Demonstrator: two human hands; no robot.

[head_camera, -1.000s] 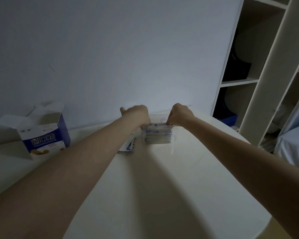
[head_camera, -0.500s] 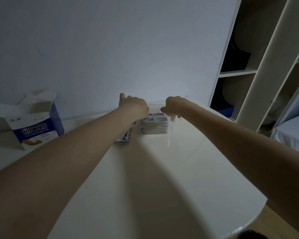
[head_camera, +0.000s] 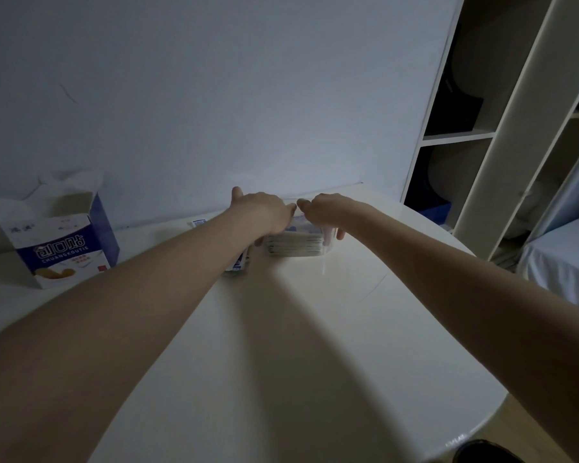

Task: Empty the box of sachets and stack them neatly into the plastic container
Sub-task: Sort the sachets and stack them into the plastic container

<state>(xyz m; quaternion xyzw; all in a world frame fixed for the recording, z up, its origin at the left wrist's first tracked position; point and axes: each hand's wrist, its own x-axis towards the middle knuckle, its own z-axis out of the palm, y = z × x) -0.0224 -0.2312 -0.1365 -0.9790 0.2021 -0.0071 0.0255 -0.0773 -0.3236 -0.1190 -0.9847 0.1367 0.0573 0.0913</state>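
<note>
A clear plastic container (head_camera: 327,246) stands at the far side of the white table, filled with a stack of sachets (head_camera: 295,243) seen edge-on. My left hand (head_camera: 261,210) rests over the container's left top, thumb raised. My right hand (head_camera: 325,208) lies over its right top, fingers curled down the far right side. Both hands press on the sachets; whether either grips one is hidden. A few loose sachets (head_camera: 238,262) lie just left of the container, partly under my left forearm. The opened blue-and-white box (head_camera: 61,242) stands at the far left.
The round white table (head_camera: 298,345) meets the wall at the back. A tall open shelf unit (head_camera: 502,128) stands at the right, with a bed edge (head_camera: 569,262) beyond it. A dark object (head_camera: 482,452) shows on the floor by the table's near right rim.
Both hands have come closer together over the top of the stack. The stack has sunk lower into the container. The view has shifted slightly.
</note>
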